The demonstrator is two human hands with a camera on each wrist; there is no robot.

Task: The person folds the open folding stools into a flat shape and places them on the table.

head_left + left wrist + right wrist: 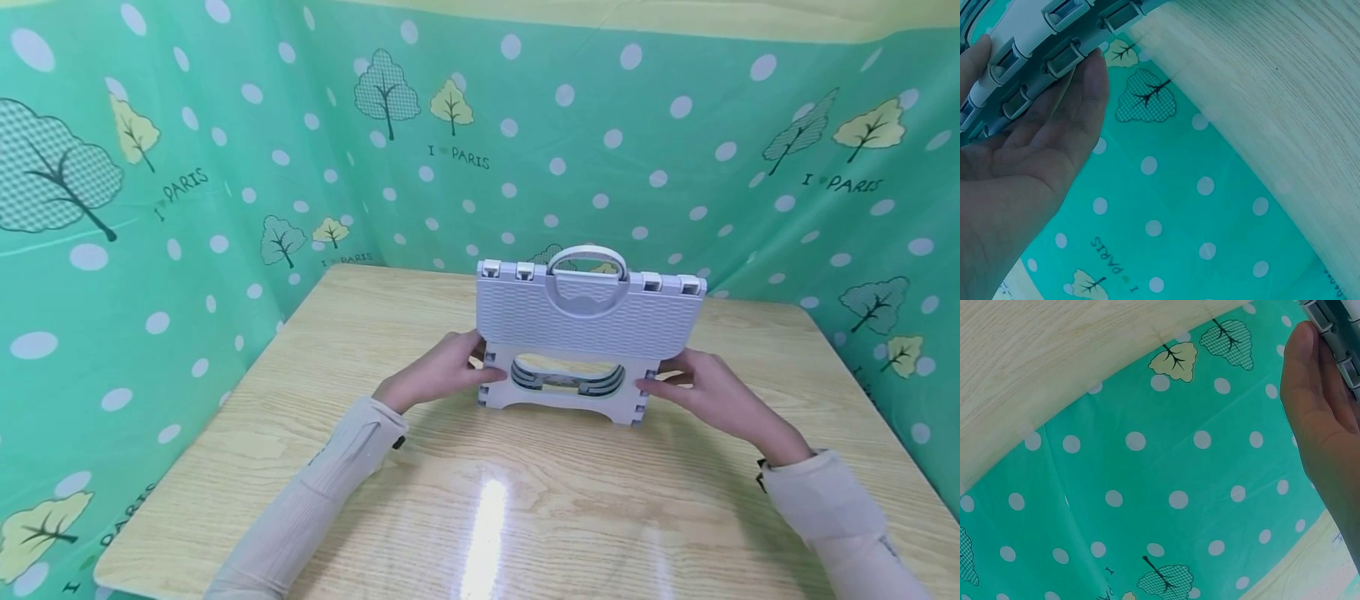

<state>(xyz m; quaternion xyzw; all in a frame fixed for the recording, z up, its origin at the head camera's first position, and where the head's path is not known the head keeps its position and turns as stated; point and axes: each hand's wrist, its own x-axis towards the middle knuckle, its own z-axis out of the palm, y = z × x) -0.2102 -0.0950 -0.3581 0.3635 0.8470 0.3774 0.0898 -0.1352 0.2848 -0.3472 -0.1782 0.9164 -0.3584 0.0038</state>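
Observation:
A pale folding step stool [588,317] stands upright on the wooden table, partly folded, its woven-textured top panel facing me and a carry handle [587,254] arching above. Below that panel, the leg panel shows an oval cut-out with dark-edged folded parts behind. At the stool's left side my left hand [450,367] grips the leg edge, thumb in front and fingers behind. My right hand [705,392] holds the opposite edge in the same way. In the left wrist view, the fingers [1088,87] curl behind the hinged side. The right wrist view catches only a corner of the stool [1338,337].
The wood-grain table [360,517] extends around the stool, with its far edge just behind it. A green curtain [525,167] with white dots and printed trees hangs along the back and both sides.

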